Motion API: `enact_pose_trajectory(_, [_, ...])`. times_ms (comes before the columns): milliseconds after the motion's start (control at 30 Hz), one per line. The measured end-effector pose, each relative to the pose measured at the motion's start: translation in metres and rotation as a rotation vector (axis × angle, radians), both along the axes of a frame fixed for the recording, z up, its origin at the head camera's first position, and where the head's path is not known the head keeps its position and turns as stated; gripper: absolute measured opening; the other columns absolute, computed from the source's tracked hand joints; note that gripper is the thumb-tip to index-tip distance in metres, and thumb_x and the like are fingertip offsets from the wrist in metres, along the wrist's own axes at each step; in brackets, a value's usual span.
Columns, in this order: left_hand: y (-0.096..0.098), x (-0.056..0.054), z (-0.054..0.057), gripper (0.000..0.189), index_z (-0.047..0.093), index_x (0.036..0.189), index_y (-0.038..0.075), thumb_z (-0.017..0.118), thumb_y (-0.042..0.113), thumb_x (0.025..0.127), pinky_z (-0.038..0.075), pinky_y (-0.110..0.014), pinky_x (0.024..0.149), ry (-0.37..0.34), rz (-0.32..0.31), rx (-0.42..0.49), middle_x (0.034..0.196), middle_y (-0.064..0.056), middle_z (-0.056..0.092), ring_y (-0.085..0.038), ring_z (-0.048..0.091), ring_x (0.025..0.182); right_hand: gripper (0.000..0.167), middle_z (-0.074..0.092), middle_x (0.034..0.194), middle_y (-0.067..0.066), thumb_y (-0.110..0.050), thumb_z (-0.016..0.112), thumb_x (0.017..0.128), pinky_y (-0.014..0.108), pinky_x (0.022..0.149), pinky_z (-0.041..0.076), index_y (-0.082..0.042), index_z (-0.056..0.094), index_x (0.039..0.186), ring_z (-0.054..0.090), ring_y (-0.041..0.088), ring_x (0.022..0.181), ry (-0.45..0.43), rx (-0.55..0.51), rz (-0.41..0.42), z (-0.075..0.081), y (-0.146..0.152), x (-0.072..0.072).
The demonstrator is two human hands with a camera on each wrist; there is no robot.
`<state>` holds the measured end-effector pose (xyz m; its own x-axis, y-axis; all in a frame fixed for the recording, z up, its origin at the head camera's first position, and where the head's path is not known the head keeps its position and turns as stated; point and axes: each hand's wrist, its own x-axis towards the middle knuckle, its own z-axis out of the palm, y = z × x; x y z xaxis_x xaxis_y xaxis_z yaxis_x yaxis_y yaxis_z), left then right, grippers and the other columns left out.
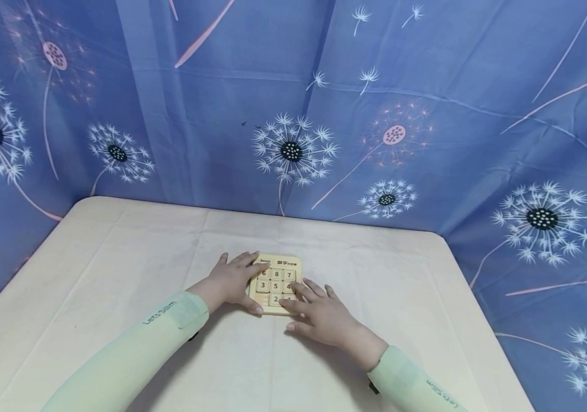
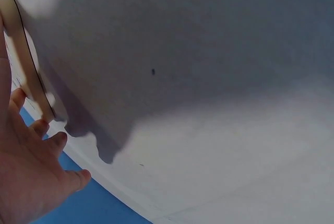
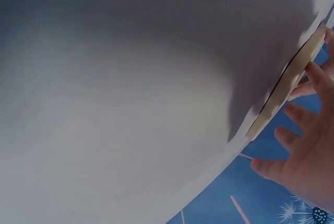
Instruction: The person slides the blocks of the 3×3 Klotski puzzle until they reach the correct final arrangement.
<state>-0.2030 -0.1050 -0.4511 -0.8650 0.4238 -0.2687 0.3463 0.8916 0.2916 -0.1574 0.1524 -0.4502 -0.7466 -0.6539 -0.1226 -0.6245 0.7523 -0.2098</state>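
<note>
A yellow sliding number puzzle [image 1: 276,312] lies on the table in the head view, with tiles reading 6, 8, 7, then 3, 5, 4, then a gap at lower left beside the 2. The person's left hand [image 1: 231,281] rests along its left side, thumb at the lower left and spread fingers about the upper left corner. From the right, the right hand [image 1: 326,315] reaches over the puzzle, a fingertip on the bottom right tile, whose number is covered. Another fingertip is at the 4. Both wrist views show the puzzle only edge-on, at the fingers.
A pale cloth covers the table [image 1: 170,240]. Behind and at both sides hangs a blue curtain [image 1: 221,143] with dandelion prints, close to the table's edges. Light green sleeves [image 1: 134,343] cover the forearms.
</note>
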Motion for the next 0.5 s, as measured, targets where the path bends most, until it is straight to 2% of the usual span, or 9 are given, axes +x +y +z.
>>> enact_pose_trajectory(500, [-0.0006, -0.001, -0.0005, 0.114, 0.035, 0.16, 0.026, 0.085, 0.066, 0.066, 0.013, -0.069, 0.128, -0.001, 0.008, 0.011, 0.173, -0.011, 0.021, -0.036, 0.023, 0.16, 0.052, 0.042, 0.164, 0.01, -0.053, 0.06, 0.098, 0.077, 0.116, 0.032, -0.03, 0.06, 0.144, 0.033, 0.043, 0.154, 0.0, 0.005, 0.013, 0.0034, -0.0015, -0.0019])
